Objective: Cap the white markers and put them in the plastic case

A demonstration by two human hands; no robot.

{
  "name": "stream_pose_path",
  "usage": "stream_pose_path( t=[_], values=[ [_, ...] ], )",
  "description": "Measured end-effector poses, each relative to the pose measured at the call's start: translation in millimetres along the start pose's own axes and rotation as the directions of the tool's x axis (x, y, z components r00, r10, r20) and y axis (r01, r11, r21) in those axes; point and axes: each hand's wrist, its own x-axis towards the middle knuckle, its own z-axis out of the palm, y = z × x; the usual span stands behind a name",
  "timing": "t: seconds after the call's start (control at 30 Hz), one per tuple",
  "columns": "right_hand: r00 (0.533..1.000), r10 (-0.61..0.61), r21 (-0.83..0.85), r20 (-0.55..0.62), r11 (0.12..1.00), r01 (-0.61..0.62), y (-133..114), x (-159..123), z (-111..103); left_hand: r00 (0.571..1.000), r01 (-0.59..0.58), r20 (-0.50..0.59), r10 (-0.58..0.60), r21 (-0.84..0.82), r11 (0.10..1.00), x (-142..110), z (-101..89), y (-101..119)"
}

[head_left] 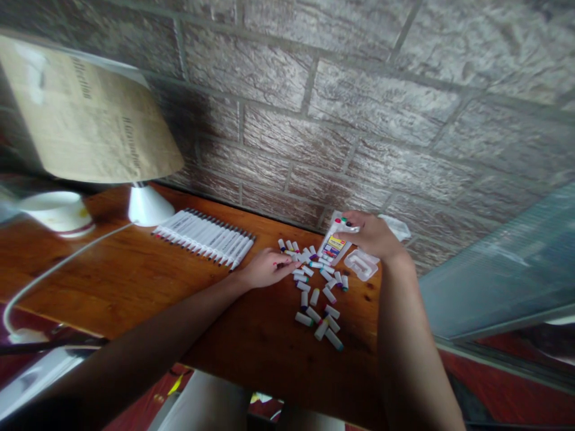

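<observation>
Many short white marker caps (pixel 315 296) with coloured ends lie scattered over the wooden table (pixel 251 335). At their left edge is my left hand (pixel 268 268), fingers stretched out and apart, the tips close to the nearest caps. Whether it touches one is unclear. My right hand (pixel 369 232) grips a clear plastic box (pixel 324 246) that has a yellow and blue label and a few coloured round ends showing near its top. The box leans upright near the wall, partly covered by the fingers. Beside it lies an open clear plastic piece (pixel 362 264).
A row of white markers (pixel 204 236) lies side by side to the left. Behind it stands a lamp (pixel 146 206) with a printed shade, its white cable (pixel 58 263) crossing the table. A white bowl (pixel 58 212) sits at far left. A brick wall (pixel 278 131) borders the back.
</observation>
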Motion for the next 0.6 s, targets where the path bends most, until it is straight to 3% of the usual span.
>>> stream_pose_path(
  t=[0.37,0.6],
  values=[
    [0.999,0.041,-0.326,-0.006,0.944,-0.041,-5.9,9.2,18.7,0.999,0.016,0.033,-0.017,0.012,1.000,-2.3,1.6,-1.3],
    [1.000,0.022,-0.298,0.017,0.954,-0.016,-4.9,8.9,17.5,0.999,0.005,0.042,-0.007,0.029,1.000,-2.5,3.0,-2.0]
  ],
)
